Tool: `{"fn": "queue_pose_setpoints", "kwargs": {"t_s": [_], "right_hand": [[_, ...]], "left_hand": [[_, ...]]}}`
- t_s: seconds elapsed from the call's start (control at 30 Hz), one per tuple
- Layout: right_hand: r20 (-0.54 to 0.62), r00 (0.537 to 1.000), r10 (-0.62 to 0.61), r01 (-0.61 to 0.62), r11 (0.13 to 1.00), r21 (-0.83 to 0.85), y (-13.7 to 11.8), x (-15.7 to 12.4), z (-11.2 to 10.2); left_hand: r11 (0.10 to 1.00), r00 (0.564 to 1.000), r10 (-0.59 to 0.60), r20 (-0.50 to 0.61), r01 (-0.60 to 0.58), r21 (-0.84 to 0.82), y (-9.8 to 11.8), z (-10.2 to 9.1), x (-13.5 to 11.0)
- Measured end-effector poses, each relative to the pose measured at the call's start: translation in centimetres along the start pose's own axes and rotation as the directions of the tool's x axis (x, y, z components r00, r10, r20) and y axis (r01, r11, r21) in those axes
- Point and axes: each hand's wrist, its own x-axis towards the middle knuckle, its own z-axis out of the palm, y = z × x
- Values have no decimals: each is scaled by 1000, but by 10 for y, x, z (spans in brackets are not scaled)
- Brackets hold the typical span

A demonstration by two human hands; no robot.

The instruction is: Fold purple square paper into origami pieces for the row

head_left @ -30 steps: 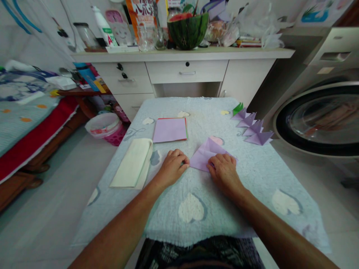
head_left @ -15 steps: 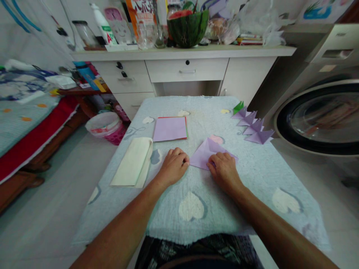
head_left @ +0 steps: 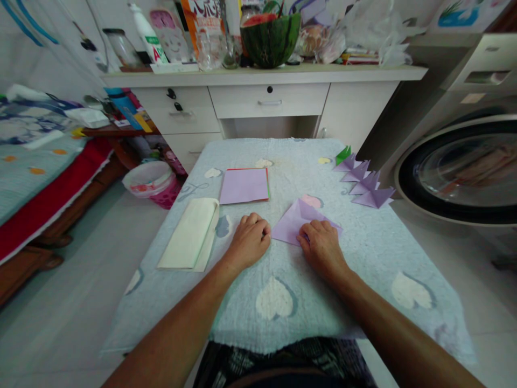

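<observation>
A purple sheet of origami paper (head_left: 291,222), folded into a triangle, lies on the cloth-covered table. My right hand (head_left: 321,242) rests on its lower right part, fingers curled and closed on the paper, hiding that part. At the triangle's left tip is my left hand (head_left: 251,240), with its fingers curled in and closed; whether anything is inside them is hidden. Beyond my left hand lies a stack of square paper (head_left: 244,186), purple on top with red and green edges showing. A folded pale-yellow paper (head_left: 189,234) lies left of my left hand.
Several folded purple pieces (head_left: 371,191) and a green piece (head_left: 343,154) stand in a row at the table's right edge. Behind the table is a white cabinet (head_left: 238,99) with a cut watermelon (head_left: 270,43) on top. A washing machine (head_left: 464,91) stands at right, a pink bin (head_left: 163,196) at left.
Almost nothing differs. Both hands keep their places at the purple paper, and the whole view has shifted very slightly.
</observation>
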Motion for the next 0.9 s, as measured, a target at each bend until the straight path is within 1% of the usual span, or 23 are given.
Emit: {"fn": "queue_pose_setpoints", "kwargs": {"t_s": [0.3, 0.5, 0.77, 0.9], "right_hand": [[-22, 1000, -11, 12, 1000, 20, 2, 0, 4], [-13, 1000, -10, 10, 1000, 3, 1, 0, 1], [-13, 1000, -9, 9, 1000, 7, 0, 0, 1], [-17, 1000, -12, 12, 1000, 12, 0, -1, 1]], "left_hand": [[999, 1000, -17, -4, 17, -38, -1, 1, -2], [997, 1000, -4, -17, 3, -74, -4, 3, -4], [1000, 992, 0, -123, -3, -26, 4, 12, -9], [999, 994, -8, -109, 4, -37, 6, 12, -8]]}}
